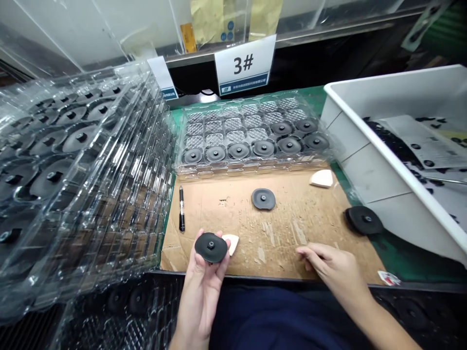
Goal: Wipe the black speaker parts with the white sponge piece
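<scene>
My left hand (205,287) holds a black oval disc (210,247) with a raised hub at its centre, hub side up, just above the cardboard sheet (241,262). Partly behind those fingers shows a white wedge-shaped piece (232,244); whether they touch it I cannot tell. Over the right part of the cardboard, my right hand (333,270) is closed with thumb and forefinger pressed together. Anything in that pinch is hidden or too small to make out. Between and beyond my hands lies another oval disc (263,199), flat on the cardboard.
Behind the cardboard sits a clear compartment tray (233,124), its front row filled with discs. Tall stacked trays (120,194) flank the left. A white bin (368,146) stands right, near more dark discs (364,219). A pen (181,209) and second white wedge (321,178) lie on the cardboard.
</scene>
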The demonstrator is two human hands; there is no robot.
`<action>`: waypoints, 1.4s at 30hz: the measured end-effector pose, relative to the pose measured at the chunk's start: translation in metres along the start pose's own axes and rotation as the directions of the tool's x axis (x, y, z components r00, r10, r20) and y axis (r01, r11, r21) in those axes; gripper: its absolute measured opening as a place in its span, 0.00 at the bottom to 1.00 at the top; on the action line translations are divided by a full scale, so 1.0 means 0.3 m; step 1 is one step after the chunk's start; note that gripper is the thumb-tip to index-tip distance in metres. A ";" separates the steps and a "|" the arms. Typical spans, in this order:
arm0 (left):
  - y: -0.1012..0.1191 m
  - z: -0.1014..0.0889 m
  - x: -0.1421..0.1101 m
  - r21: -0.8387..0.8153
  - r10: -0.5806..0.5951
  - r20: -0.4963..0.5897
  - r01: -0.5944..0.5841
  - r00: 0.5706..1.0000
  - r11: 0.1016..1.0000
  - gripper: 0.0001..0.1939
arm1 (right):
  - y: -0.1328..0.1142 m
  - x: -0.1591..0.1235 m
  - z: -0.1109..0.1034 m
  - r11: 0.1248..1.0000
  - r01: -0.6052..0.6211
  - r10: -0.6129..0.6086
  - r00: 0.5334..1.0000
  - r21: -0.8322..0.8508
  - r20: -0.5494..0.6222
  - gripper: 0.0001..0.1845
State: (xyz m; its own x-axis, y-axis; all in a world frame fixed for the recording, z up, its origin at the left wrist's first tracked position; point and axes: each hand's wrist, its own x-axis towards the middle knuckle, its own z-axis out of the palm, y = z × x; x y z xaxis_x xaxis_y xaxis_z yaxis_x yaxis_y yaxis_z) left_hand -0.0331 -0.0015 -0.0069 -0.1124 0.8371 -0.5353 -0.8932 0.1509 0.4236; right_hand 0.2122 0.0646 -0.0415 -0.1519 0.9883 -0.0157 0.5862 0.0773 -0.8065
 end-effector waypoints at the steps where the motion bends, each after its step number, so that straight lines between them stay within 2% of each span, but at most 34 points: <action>1: -0.001 0.002 -0.002 -0.017 -0.006 -0.004 0.006 1.000 1.000 0.16 | -0.004 0.004 -0.005 1.000 0.019 -0.019 1.000 -0.025 0.014 0.18; 4: -0.003 0.009 -0.018 -0.051 -0.022 0.005 0.022 1.000 0.998 0.17 | -0.038 0.017 0.019 0.992 0.109 -0.106 0.994 -0.070 0.040 0.14; 7: -0.008 0.012 -0.033 -0.060 -0.011 0.029 0.013 1.000 0.998 0.19 | -0.110 0.032 0.093 0.965 0.249 -0.239 0.964 -0.082 0.118 0.12; 10: -0.009 0.006 -0.040 -0.050 0.041 0.056 -0.038 0.998 0.998 0.21 | -0.202 0.041 0.183 0.926 0.370 -0.346 0.914 -0.081 0.213 0.14; 13: 0.004 -0.004 -0.046 -0.026 0.074 0.112 -0.071 0.991 0.997 0.21 | -0.270 0.034 0.242 0.899 0.432 -0.406 0.884 -0.074 0.231 0.22; 15: 0.019 -0.010 -0.052 -0.013 0.074 0.136 -0.072 0.988 0.997 0.21 | -0.285 0.025 0.255 0.865 0.500 -0.474 0.846 -0.052 0.245 0.25; 17: 0.034 -0.016 -0.057 0.007 0.073 0.113 -0.074 0.991 0.997 0.21 | -0.278 0.021 0.254 0.816 0.577 -0.547 0.788 -0.029 0.282 0.26; 18: 0.039 -0.017 -0.060 0.023 0.065 0.090 -0.068 0.994 0.997 0.21 | -0.270 0.022 0.251 0.804 0.594 -0.560 0.774 -0.031 0.294 0.25; 19: 0.043 -0.018 -0.061 0.040 0.057 0.073 -0.060 0.996 0.997 0.22 | -0.262 0.023 0.247 0.808 0.587 -0.551 0.782 -0.046 0.291 0.24; 22: 0.046 -0.017 -0.062 0.075 0.037 0.056 -0.041 0.998 0.996 0.22 | -0.255 0.028 0.228 0.873 0.471 -0.444 0.874 -0.123 0.198 0.23; 23: 0.046 -0.015 -0.062 0.072 0.030 0.058 -0.035 0.998 0.997 0.22 | -0.261 0.028 0.221 0.880 0.457 -0.433 0.884 -0.132 0.174 0.23; 27: 0.046 -0.010 -0.061 0.059 0.056 0.052 -0.059 0.997 0.997 0.22 | -0.282 0.030 0.220 0.828 0.547 -0.510 0.827 -0.126 0.237 0.23; 28: 0.048 -0.010 -0.061 0.055 0.066 0.038 -0.068 0.997 0.996 0.22 | -0.278 0.032 0.229 0.829 0.541 -0.499 0.831 -0.144 0.246 0.22; 31: 0.050 -0.017 -0.059 0.040 0.117 -0.021 -0.116 0.993 0.992 0.24 | -0.243 0.041 0.279 0.864 0.451 -0.402 0.886 -0.224 0.232 0.18; 36: 0.053 -0.026 -0.054 0.008 0.161 -0.056 -0.161 0.985 0.987 0.23 | -0.197 0.063 0.370 0.858 0.460 -0.384 0.869 -0.227 0.312 0.21; 39: 0.057 -0.023 -0.052 -0.011 0.127 -0.044 -0.128 0.991 0.992 0.23 | -0.209 0.093 0.376 0.872 0.447 -0.375 0.872 -0.201 0.314 0.16; 42: 0.060 -0.022 -0.049 -0.015 0.107 0.002 -0.107 0.994 0.994 0.23 | -0.224 0.093 0.338 0.892 0.434 -0.377 0.869 -0.125 0.321 0.16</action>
State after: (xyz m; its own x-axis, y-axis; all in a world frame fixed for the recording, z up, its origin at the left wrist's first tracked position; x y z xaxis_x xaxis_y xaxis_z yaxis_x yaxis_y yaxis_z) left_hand -0.0503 -0.0145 0.0037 -0.2061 0.8497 -0.4854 -0.8825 0.0530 0.4674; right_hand 0.0881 0.0736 -0.0477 -0.6087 0.7871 0.1004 0.5570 0.5140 -0.6524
